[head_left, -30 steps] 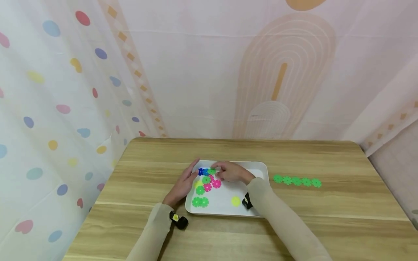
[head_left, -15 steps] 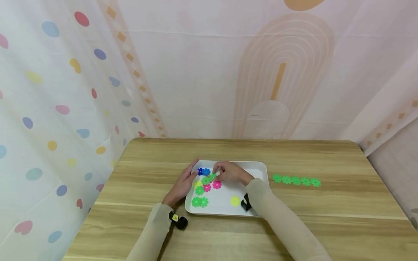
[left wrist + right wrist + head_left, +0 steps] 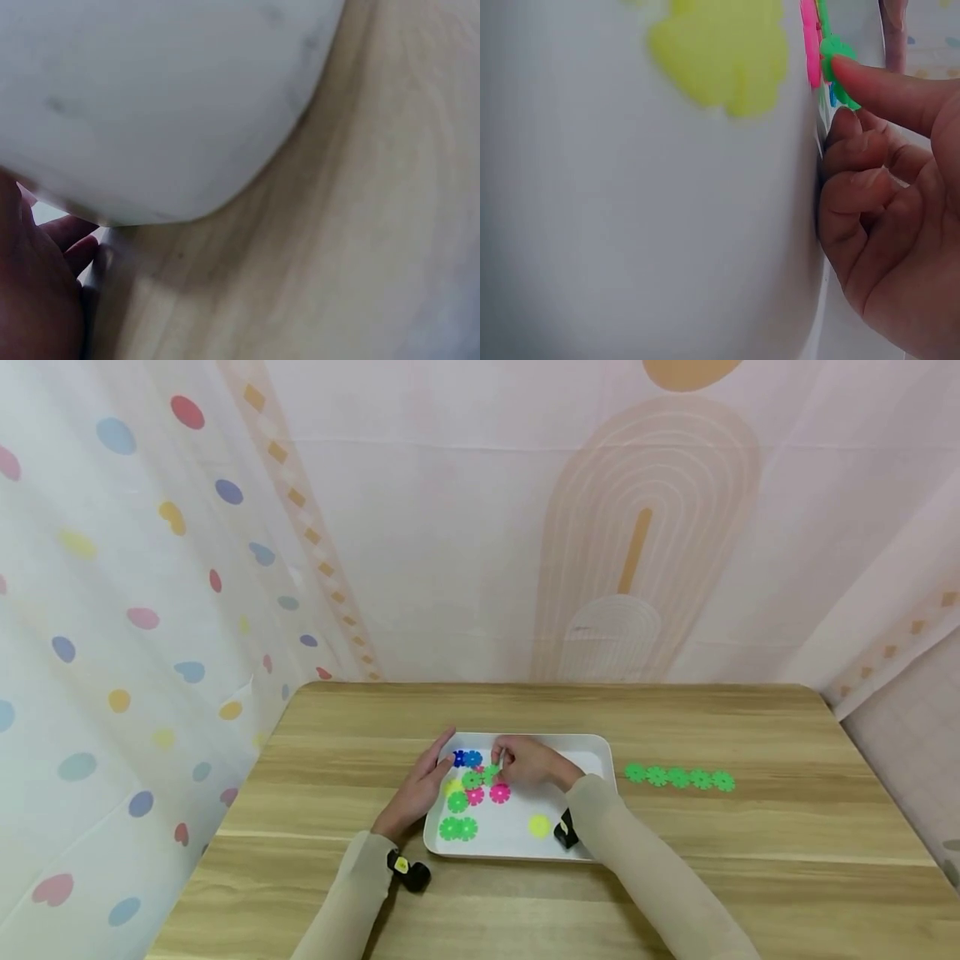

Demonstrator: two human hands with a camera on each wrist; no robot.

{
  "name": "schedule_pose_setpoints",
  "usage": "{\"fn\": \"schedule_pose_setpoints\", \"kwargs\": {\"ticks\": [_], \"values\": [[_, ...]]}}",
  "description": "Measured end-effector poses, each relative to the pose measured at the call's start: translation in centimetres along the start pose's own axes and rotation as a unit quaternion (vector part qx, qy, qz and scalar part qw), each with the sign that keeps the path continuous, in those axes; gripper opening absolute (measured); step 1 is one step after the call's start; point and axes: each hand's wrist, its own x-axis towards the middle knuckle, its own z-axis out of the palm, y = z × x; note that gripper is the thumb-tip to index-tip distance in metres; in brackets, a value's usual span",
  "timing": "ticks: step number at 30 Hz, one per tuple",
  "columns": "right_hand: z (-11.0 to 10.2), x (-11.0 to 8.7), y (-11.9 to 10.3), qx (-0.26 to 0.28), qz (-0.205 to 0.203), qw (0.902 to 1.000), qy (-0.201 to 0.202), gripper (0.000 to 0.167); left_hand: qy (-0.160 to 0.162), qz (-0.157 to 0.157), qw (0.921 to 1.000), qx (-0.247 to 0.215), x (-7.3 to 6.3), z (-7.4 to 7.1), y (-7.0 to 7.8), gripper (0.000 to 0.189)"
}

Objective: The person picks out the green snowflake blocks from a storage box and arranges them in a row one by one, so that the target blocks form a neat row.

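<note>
A white tray (image 3: 517,842) holds flower-shaped plastic discs. My left hand (image 3: 418,789) grips its left rim, thumb over the edge and fingers along the outside; the left wrist view shows the tray's wall beside those fingers (image 3: 69,234). My right hand (image 3: 528,760) is over the middle of the tray and pinches a green snowflake disc (image 3: 840,69) between thumb and fingertips. Just left of that disc lies another green disc (image 3: 472,780), with pink discs (image 3: 500,793) below. Two blue discs (image 3: 472,758) are near my left thumb.
A joined row of green discs (image 3: 678,777) lies on the wooden table (image 3: 787,827), right of the tray. Inside the tray are two overlapping green discs (image 3: 458,828) near the front left and a yellow disc (image 3: 539,826) near my right wrist. A patterned curtain (image 3: 450,527) hangs behind.
My right hand has drawn the green disc away from beside the blue discs, toward the front and slightly right. My left hand has stayed at the tray's left rim.
</note>
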Motion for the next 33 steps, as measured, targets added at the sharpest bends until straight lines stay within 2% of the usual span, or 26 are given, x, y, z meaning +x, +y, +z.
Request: {"fn": "schedule_pose_setpoints", "kwargs": {"ticks": [9, 18, 23, 33], "values": [[-0.2, -0.2, 0.0, 0.016, -0.036, 0.9991, -0.019, 0.016, 0.004, 0.009, 0.9999, -0.001, 0.0, -0.1, 0.0, 0.053], [-0.6, -0.9, 0.0, 0.044, -0.014, 0.9986, -0.027, 0.016, 0.005, 0.003, 1.0, 0.005, -0.2, 0.0, 0.2, 0.053], [-1.6, -1.6, -0.6, 0.028, -0.005, 0.9993, -0.024, 0.016, 0.01, 0.0, 0.9999, 0.003, -0.2, -0.2, 0.3, 0.052], [-4.6, -4.0, -1.8, 0.014, -0.036, 0.9993, -0.005, 0.016, 0.009, -0.002, 1.0, -0.002, -0.3, -0.4, 0.5, 0.052]]}}
